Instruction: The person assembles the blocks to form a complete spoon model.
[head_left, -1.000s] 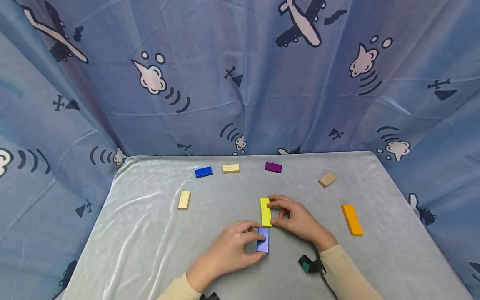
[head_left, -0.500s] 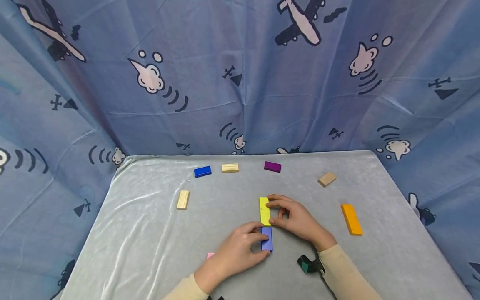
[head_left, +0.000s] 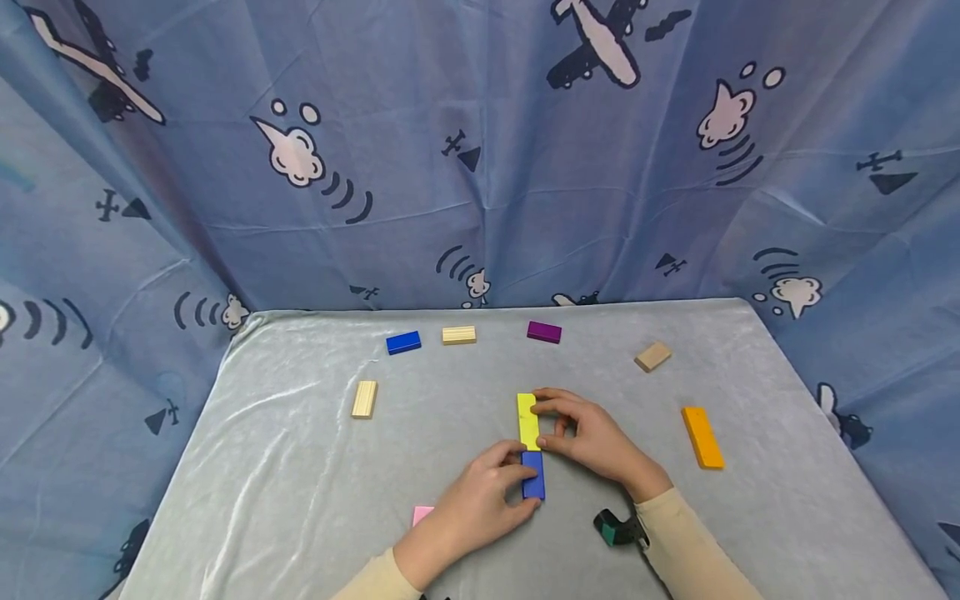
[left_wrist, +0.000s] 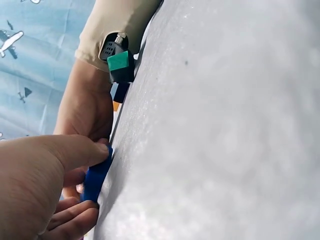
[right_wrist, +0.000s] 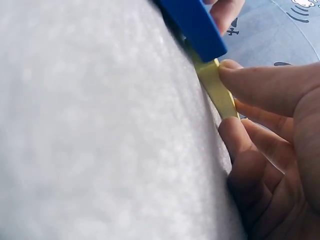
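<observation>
My left hand (head_left: 480, 504) pinches a blue block (head_left: 533, 476) lengthwise, thumb at its near end and fingers at its far end. The left wrist view shows the same blue block (left_wrist: 95, 180) between thumb and fingers, low over the cloth. Directly beyond it lies a yellow block (head_left: 528, 421), end to end with the blue one. My right hand (head_left: 588, 433) holds the yellow block from its right side, with the thumb near the joint and fingers toward the far end. In the right wrist view the blue block overlaps the end of the yellow block (right_wrist: 218, 90).
Along the back of the grey cloth (head_left: 285, 467) lie another blue block (head_left: 403, 342), a ridged wooden block (head_left: 459, 335) and a purple block (head_left: 544, 332). A second ridged block (head_left: 364, 400) is left, a plain wooden one (head_left: 652, 357) and an orange one (head_left: 702, 437) right. A pink block (head_left: 421, 515) is half hidden.
My left hand has shifted the blue block slightly right, in line with the yellow block. The pink block has come into view behind the left wrist. My right hand stays almost still.
</observation>
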